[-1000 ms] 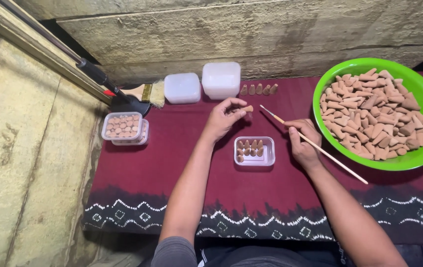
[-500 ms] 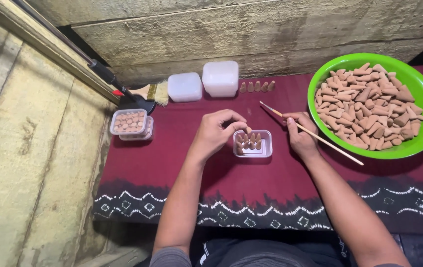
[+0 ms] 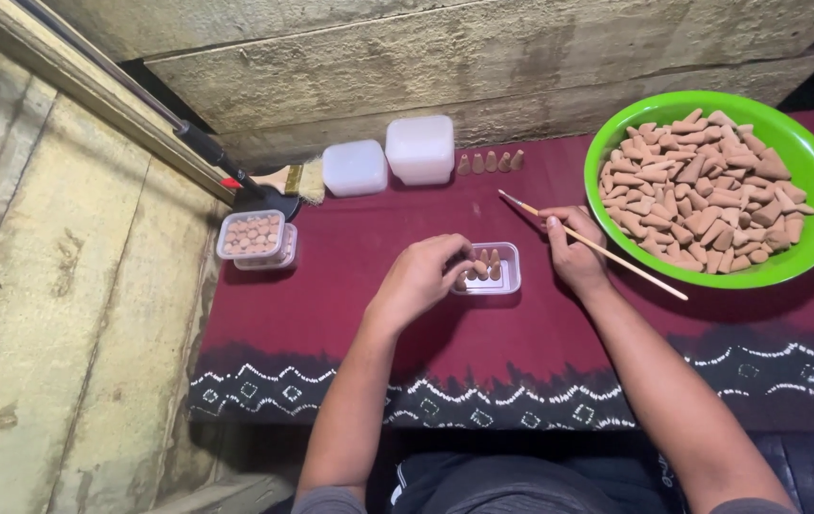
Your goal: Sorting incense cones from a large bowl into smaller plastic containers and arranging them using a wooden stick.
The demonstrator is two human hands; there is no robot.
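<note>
My left hand (image 3: 423, 278) rests at the left edge of a small clear square box (image 3: 495, 269) on the maroon cloth, its fingertips pinching a tan cone among the cones standing in the box. My right hand (image 3: 574, 249) hovers just right of the box and holds a thin wooden paintbrush (image 3: 591, 244) that slants from upper left to lower right. A big green bowl (image 3: 812, 164) heaped with tan cones sits at the right.
A row of several cones (image 3: 490, 162) stands at the cloth's far edge beside two white lidded tubs (image 3: 389, 157). Two stacked clear boxes of cones (image 3: 255, 238) lie at the left, near a wide flat brush (image 3: 295, 179). A concrete wall rises behind.
My left hand has come back from the far row of cones to the small box, bringing a cone to it. The right hand has kept the paintbrush nearly still.
</note>
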